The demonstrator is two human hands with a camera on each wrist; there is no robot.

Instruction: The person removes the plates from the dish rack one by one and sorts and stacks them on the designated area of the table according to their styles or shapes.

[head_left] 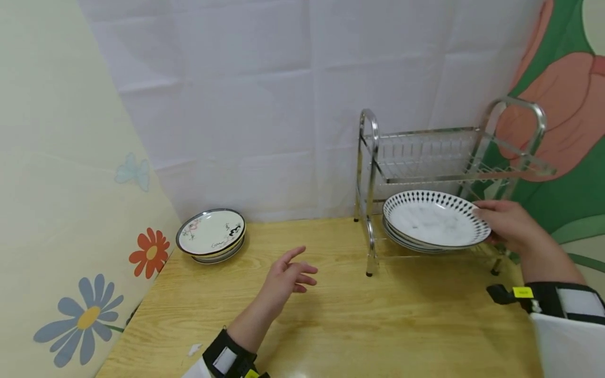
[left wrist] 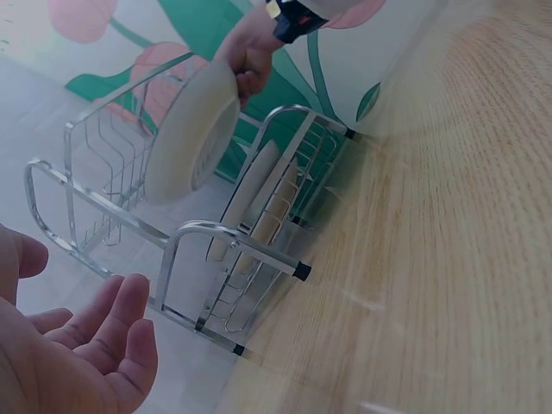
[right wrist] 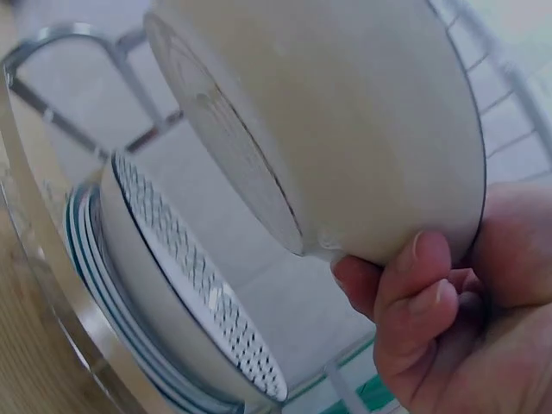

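Head view has a patterned plate (head_left: 430, 220) in front of the rack's lower part, lifted above other plates and resting on nothing; both wrist views show the gap beneath it. The work looks partway through: this plate is off the pile below but not yet set down anywhere, so placing it is left. A pile of plates (right wrist: 147, 285) lies in the lower tier, and a second pile (head_left: 211, 233) stands well apart, with neither hand on it.

Inside, the held plate is white, with a ring of dark diamond-like marks round the rim and a thin dark edge line; underneath it is cream-coloured with a round foot. Faint grey patches at its centre could be print or reflection; they are too weak to tell.

The right hand (head_left: 508, 223) grips the plate by its edge, fingers (right wrist: 423, 315) curled under the rim. The left hand (head_left: 283, 281) hangs over the desk (head_left: 331, 325), fingers loosely spread and holding nothing. Around the plates stands the two-tier metal rack (head_left: 425, 179), before a white cloth (head_left: 264, 105).
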